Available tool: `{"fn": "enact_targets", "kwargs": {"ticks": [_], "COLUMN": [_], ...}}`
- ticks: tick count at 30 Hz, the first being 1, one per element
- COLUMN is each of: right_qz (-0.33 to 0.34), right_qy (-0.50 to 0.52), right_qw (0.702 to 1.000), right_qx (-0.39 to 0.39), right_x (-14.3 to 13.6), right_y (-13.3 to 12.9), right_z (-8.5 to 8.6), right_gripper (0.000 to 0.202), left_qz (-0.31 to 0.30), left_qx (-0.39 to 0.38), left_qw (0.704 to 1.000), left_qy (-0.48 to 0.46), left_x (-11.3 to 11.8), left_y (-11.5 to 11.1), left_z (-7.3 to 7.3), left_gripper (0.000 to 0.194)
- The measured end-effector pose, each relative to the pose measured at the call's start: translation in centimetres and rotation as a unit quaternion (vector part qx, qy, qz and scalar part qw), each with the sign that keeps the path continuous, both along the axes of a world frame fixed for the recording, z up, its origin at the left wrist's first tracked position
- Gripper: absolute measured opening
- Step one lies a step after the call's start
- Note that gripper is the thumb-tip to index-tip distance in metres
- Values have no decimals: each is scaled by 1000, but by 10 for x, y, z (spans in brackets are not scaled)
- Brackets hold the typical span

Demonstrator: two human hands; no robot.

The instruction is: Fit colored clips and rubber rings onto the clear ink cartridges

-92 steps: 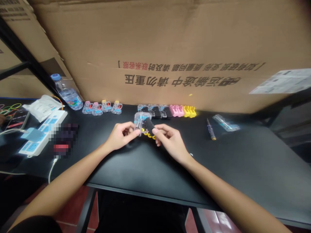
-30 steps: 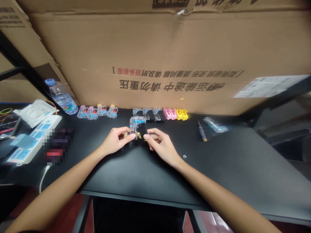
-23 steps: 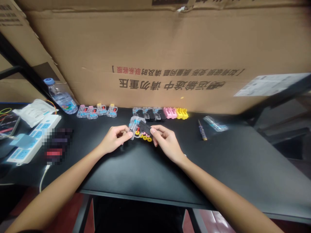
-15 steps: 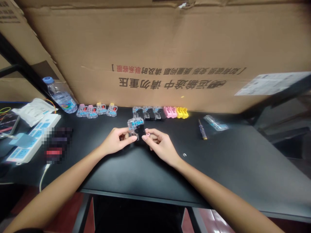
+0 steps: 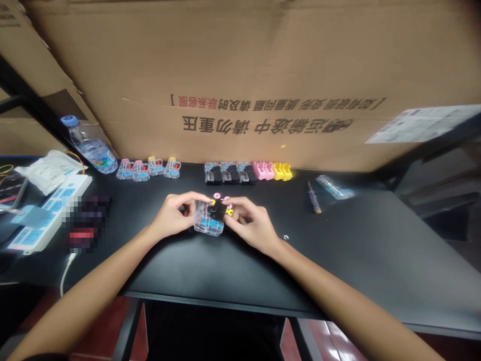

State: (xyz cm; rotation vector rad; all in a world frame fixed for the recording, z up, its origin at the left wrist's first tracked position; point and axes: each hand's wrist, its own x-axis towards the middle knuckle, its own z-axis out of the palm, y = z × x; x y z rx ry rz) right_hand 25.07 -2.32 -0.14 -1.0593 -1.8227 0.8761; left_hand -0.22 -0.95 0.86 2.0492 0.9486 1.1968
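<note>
Your left hand (image 5: 173, 214) and right hand (image 5: 255, 223) narrowly pinch the clear-and-black case (image 5: 210, 221); a slipping grip could scatter the small rings (image 5: 215, 195) just beyond.

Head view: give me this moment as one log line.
left hand: holds clear case | right hand: on black part | black part: over case, seating unclear | screwdriver: on table, right

The cardboard (image 5: 270, 55) reads "运输途中请勿重压" and "联系客服", upside-down.

Clear casing (image 5: 208, 226) partly hidden, object (image 5: 87, 223) pixelated
</note>
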Motion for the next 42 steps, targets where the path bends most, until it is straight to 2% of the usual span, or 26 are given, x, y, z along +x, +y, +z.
{"fn": "enact_targets", "kwargs": {"ticks": [9,14,19,24,30,34,42], "right_qz": [-34,-5,9,3,16,4,0], "right_qy": [3,-5,-12,-4,33,74,75], "right_qw": [999,1000,1000,1000,991,983,982], "right_qx": [28,22,4,-10,-130,-167,-175], "right_x": [2,0,0,-2,-8,-8,-8], "right_y": [0,-2,-3,-4,-4,-3,-2], "right_z": [4,2,0,6,17,21,20], "right_gripper": [29,30,30,33,31,36,44], "left_qz": [27,-8,-22,-12,-25,-21,-20], "left_qx": [29,13,-18,-80,-185,-230,-250], "left_qw": [999,1000,1000,997,982,972,967], "left_qy": [-25,0,8,17,-2,-39,-43], "left_x": [0,0,0,3,5,5,9], "left_y": [-2,-2,-1,-3,-4,-3,-3], "left_z": [5,1,-1,5,11,11,12], "left_gripper": [32,25,20,25,37,37,36]}}
